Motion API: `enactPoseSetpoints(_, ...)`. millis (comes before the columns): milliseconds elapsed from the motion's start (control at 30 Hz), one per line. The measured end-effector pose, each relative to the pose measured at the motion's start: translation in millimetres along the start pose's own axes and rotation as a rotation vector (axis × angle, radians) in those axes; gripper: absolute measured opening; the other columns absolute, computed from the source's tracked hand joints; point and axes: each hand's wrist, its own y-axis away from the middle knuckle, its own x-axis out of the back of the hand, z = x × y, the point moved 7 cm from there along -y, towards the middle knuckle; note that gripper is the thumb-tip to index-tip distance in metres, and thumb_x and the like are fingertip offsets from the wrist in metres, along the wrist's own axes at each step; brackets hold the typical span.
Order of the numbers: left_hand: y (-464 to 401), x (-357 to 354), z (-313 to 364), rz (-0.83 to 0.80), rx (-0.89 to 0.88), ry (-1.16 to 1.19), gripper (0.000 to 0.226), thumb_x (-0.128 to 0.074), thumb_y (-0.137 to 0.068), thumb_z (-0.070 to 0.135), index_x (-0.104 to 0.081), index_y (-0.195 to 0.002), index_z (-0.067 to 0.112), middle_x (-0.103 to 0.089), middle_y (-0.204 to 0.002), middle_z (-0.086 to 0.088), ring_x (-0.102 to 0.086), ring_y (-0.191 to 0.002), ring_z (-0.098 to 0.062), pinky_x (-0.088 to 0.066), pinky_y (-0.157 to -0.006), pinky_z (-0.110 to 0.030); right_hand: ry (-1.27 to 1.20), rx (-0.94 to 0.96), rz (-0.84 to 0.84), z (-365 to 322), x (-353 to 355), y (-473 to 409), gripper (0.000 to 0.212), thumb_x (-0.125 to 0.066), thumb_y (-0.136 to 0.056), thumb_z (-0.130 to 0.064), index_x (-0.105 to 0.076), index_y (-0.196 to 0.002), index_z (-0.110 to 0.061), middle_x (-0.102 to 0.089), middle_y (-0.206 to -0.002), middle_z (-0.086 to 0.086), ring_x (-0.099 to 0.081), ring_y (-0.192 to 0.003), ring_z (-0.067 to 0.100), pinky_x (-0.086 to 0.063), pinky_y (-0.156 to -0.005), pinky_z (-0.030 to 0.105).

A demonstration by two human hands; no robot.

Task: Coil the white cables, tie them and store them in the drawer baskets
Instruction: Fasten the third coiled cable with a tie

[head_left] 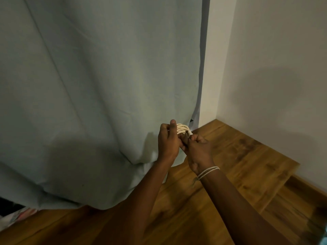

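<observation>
A coiled white cable (pixel 183 129) is held up in front of me, its several loops bunched together. My left hand (pixel 168 141) grips the coil from the left, fingers curled round the loops with the thumb up. My right hand (pixel 197 149) pinches the cable's end, a small dark plug, against the coil's right side. Much of the coil is hidden behind my fingers. Thin white bands (pixel 208 172) circle my right wrist. No drawer or basket is in view.
A pale blue-grey curtain (pixel 99 85) hangs over the left and middle of the view down to the wooden floor (pixel 230 165). A white wall (pixel 274 68) forms a corner at the right. A patterned fabric (pixel 16 218) shows at the lower left.
</observation>
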Motion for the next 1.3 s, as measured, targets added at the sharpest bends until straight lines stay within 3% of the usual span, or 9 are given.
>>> enactPoseSetpoints(233,3.3,8.1,4.4,0.033,-0.031,0.039,0.017,-0.044,-0.101,0.022,-0.054,-0.100,0.007,-0.058,-0.089,-0.003,-0.058,-0.077,-0.010,-0.047,-0.056,-0.012,-0.040,-0.016,-0.094,-0.4,-2.6,4.0,0.012,-0.068,-0.087,0.004,-0.063,-0.095,0.011,-0.068,-0.099,0.028,-0.074,-0.085,0.023,-0.063,-0.071,0.028)
enactPoseSetpoints(333,2.8,8.9,7.4,0.035,-0.045,0.054,0.015,-0.045,-0.101,0.020,-0.053,-0.097,0.007,-0.057,-0.084,0.000,-0.057,-0.074,-0.008,-0.046,-0.054,-0.010,-0.003,0.051,-0.128,-8.4,-4.7,5.4,0.014,-0.068,-0.087,0.005,-0.058,-0.079,0.001,-0.070,-0.089,0.024,-0.075,-0.083,0.025,-0.063,-0.075,0.033)
enactPoseSetpoints(533,6.7,4.4,7.8,0.027,-0.042,0.089,0.019,-0.044,-0.101,0.018,-0.054,-0.110,0.004,-0.058,-0.095,-0.003,-0.058,-0.077,-0.010,-0.046,-0.052,-0.007,0.226,0.270,0.125,-6.7,3.4,11.3,0.030,-0.077,-0.080,-0.004,-0.051,-0.070,0.007,-0.061,-0.074,0.028,-0.064,-0.069,0.039,-0.058,-0.070,0.058)
enactPoseSetpoints(633,8.4,6.4,7.3,0.005,-0.058,0.097,0.015,-0.043,-0.100,0.014,-0.056,-0.099,0.006,-0.057,-0.088,-0.003,-0.057,-0.075,-0.010,-0.045,-0.053,-0.008,0.319,0.410,0.170,-17.5,3.1,20.1,0.040,-0.078,-0.079,-0.004,-0.044,-0.059,-0.011,-0.055,-0.060,0.017,-0.055,-0.057,0.026,-0.057,-0.058,0.047)
enactPoseSetpoints(767,8.6,9.6,4.7,-0.018,-0.068,0.099,0.025,-0.043,-0.099,0.009,-0.049,-0.075,0.013,-0.051,-0.071,0.000,-0.051,-0.064,-0.009,-0.043,-0.053,-0.014,0.411,0.502,0.125,-22.0,-1.6,24.7,0.039,-0.079,-0.079,-0.010,-0.046,-0.059,-0.012,-0.057,-0.060,0.020,-0.060,-0.059,0.038,-0.055,-0.054,0.046)
enactPoseSetpoints(900,-1.0,24.4,-4.0,0.060,-0.052,0.024,0.018,-0.046,-0.101,0.015,-0.054,-0.088,0.006,-0.059,-0.082,-0.007,-0.058,-0.071,-0.015,-0.049,-0.059,-0.018,0.377,0.472,-0.153,-22.6,-14.4,27.8,0.006,-0.073,-0.086,-0.004,-0.068,-0.086,-0.001,-0.072,-0.079,0.008,-0.073,-0.073,0.022,-0.063,-0.065,0.036)
enactPoseSetpoints(1033,-4.3,29.2,-5.1,0.061,-0.078,-0.067,0.019,-0.046,-0.100,0.016,-0.056,-0.086,0.009,-0.064,-0.082,-0.006,-0.062,-0.077,-0.021,-0.051,-0.070,-0.035,0.415,0.472,-0.362,-24.3,-23.5,35.9,0.023,-0.060,-0.095,0.000,-0.072,-0.112,-0.007,-0.074,-0.106,0.004,-0.073,-0.094,0.023,-0.063,-0.075,0.035)
enactPoseSetpoints(1167,1.3,25.4,11.0,0.056,-0.217,-0.217,0.021,-0.044,-0.101,0.016,-0.050,-0.082,0.009,-0.057,-0.071,0.000,-0.053,-0.061,-0.008,-0.040,-0.054,-0.014,0.560,0.614,-0.307,-40.8,-23.0,33.0,0.019,-0.065,-0.094,-0.008,-0.076,-0.108,-0.014,-0.077,-0.097,-0.006,-0.072,-0.087,0.009,-0.058,-0.073,0.020)
enactPoseSetpoints(1300,2.5,18.4,24.0,0.033,-0.369,-0.330,0.018,-0.045,-0.102,0.019,-0.046,-0.087,0.010,-0.059,-0.071,-0.006,-0.058,-0.060,-0.013,-0.043,-0.051,-0.020,0.465,0.597,-0.208,-64.1,-15.2,19.6,0.017,-0.067,-0.093,-0.013,-0.075,-0.106,-0.006,-0.078,-0.083,0.002,-0.072,-0.070,0.009,-0.056,-0.063,0.018)
